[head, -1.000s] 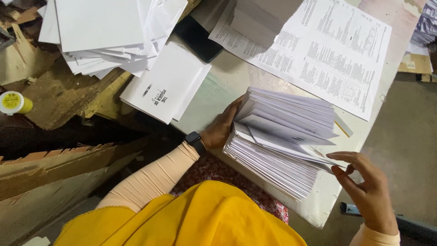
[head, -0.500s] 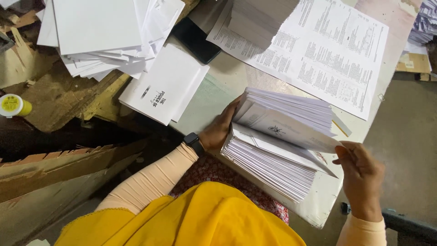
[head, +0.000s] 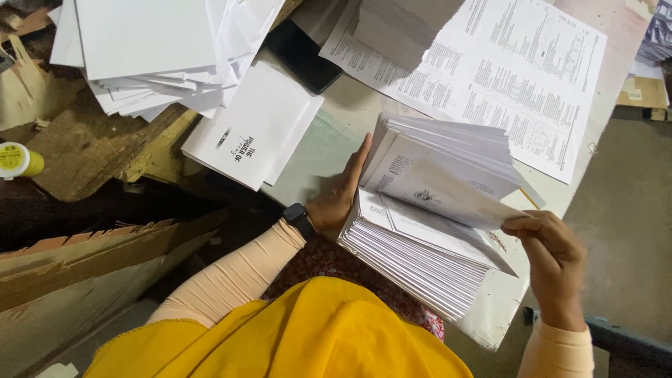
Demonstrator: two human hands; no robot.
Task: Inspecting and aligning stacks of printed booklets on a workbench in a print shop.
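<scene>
At the far left a small yellow-capped bottle (head: 17, 159) lies among torn brown cardboard (head: 91, 147), and above it a loose heap of white envelopes (head: 150, 52) overhangs the edge of the worktop (head: 315, 150). Just right of that heap a single printed white envelope (head: 253, 133) lies flat, with a dark phone (head: 302, 54) beyond it. The left hand (head: 341, 194), a black watch (head: 299, 218) on its wrist, lies flat and open against the near-left edge of the thick stack of folded printed leaflets (head: 420, 259), fingers straight, steadying it rather than gripping. That stack sits at the front edge of the worktop, right before the person, whose yellow garment (head: 294, 336) fills the bottom of the view. Compared with a second ago, the upper part of the stack has been lifted and fanned further open: then the right hand sat low at the stack's right corner, and now the right hand (head: 549, 259) has risen and pinches the corner of one leaflet (head: 448, 196) between thumb and fingers, peeling it up from the sheets beneath. My reading is that the person is leafing through the pile sheet by sheet, and one more sheet has just been separated. Behind it lies a large printed sheet (head: 518, 84) under another paper pile (head: 402, 24).
</scene>
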